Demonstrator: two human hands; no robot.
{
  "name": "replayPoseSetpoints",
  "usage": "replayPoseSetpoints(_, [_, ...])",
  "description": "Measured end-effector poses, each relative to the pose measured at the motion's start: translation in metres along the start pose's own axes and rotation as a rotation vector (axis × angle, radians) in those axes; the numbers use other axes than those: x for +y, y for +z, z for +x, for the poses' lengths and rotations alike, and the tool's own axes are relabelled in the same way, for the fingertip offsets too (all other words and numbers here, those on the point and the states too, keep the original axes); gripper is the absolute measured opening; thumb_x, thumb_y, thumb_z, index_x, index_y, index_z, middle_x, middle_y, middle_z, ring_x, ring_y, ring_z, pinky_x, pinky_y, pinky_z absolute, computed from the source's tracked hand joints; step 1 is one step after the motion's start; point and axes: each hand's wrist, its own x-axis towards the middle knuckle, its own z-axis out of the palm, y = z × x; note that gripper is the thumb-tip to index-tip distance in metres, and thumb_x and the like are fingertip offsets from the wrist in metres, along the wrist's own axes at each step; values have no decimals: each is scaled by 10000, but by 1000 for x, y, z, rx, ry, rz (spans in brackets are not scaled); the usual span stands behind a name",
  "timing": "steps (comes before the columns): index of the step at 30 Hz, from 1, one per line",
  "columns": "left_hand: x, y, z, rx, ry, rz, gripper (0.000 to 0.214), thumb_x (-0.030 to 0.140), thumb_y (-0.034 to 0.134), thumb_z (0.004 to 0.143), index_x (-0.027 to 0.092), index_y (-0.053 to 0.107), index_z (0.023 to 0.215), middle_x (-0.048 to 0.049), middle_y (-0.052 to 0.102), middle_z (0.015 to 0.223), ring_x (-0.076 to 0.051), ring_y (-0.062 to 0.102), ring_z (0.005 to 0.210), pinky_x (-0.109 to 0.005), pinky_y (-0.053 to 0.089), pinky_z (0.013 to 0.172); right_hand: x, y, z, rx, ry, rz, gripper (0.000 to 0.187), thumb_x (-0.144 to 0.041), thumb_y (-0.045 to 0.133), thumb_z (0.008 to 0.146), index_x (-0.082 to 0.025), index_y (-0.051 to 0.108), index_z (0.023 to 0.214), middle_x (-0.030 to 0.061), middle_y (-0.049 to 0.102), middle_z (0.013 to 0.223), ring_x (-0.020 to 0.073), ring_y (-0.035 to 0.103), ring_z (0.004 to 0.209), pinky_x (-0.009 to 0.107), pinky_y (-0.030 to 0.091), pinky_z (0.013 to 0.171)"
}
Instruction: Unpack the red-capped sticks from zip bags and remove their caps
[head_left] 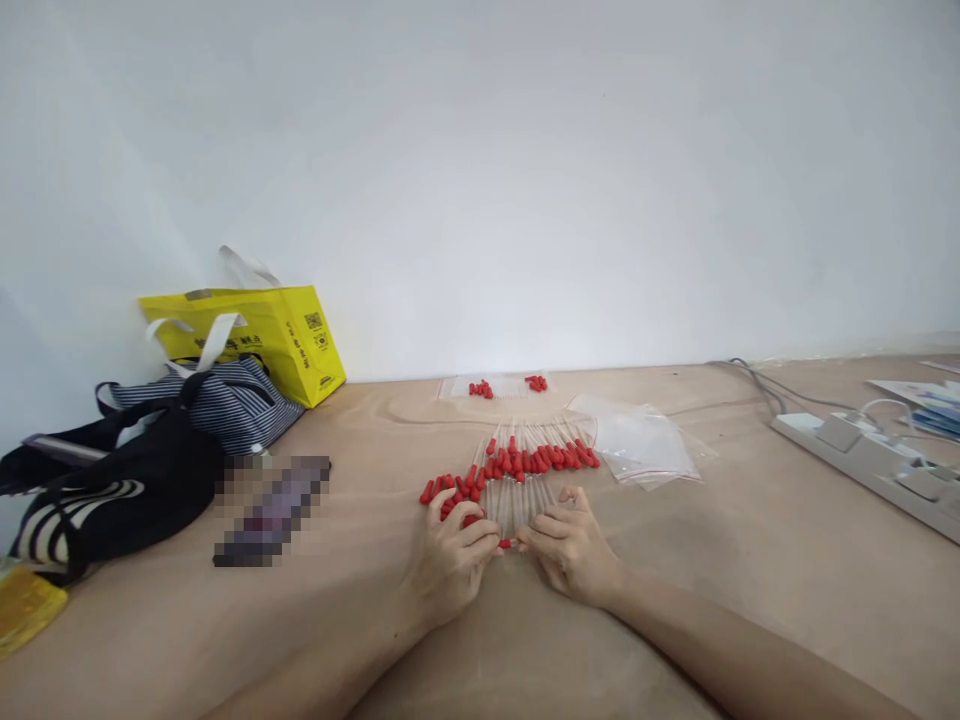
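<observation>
Close to the table's front, my left hand [457, 555] is closed in a pinch on a red rubber dropper bulb [507, 543]. My right hand [574, 550] has its fingers closed at the bulb's other side, on what looks like the end of a clear dropper tube, mostly hidden by the fingers. The two hands nearly meet. Beyond them lie several clear tubes [517, 505] side by side. Farther back is a row of droppers with red bulbs [536, 460]. Loose red bulbs [439, 487] are heaped beside my left hand, partly covered by it.
A clear bag with red-bulbed droppers [510, 386] lies near the wall. Clear zip bags [645, 442] rest right of the row. At left are a yellow bag [315, 345], a striped bag [244, 405], a black bag [142, 490] and a blurred object. A power strip [862, 465] stands right.
</observation>
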Motion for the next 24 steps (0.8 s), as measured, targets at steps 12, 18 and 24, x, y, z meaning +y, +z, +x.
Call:
replayPoseSetpoints(12, [-18, -15, -14, 36, -122, -21, 178, 212, 442, 827, 218, 604, 754, -10, 638, 745, -152, 526, 752, -327, 376, 747, 25, -7, -21, -7, 214, 43, 221, -175, 381, 843, -175, 593, 779, -13, 526, 594, 96, 437, 557, 300, 261, 685])
replayPoseSetpoints(18, [-40, -22, -24, 101, -334, -102, 245, 229, 373, 841, 194, 582, 964, -43, 532, 773, -145, 537, 736, -253, 463, 659, 37, -1, -32, -62, 348, 83, 293, -98, 359, 820, -188, 534, 1037, 38, 529, 754, 138, 509, 655, 258, 383, 581])
replayPoseSetpoints(24, [-44, -27, -27, -17, -493, -182, 163, 268, 456, 784, 199, 513, 920, -19, 565, 768, -136, 549, 675, -241, 473, 607, 39, 2, -33, 35, 442, 148, 272, -67, 337, 797, -168, 528, 963, 57, 505, 774, 154, 519, 678, 280, 442, 609])
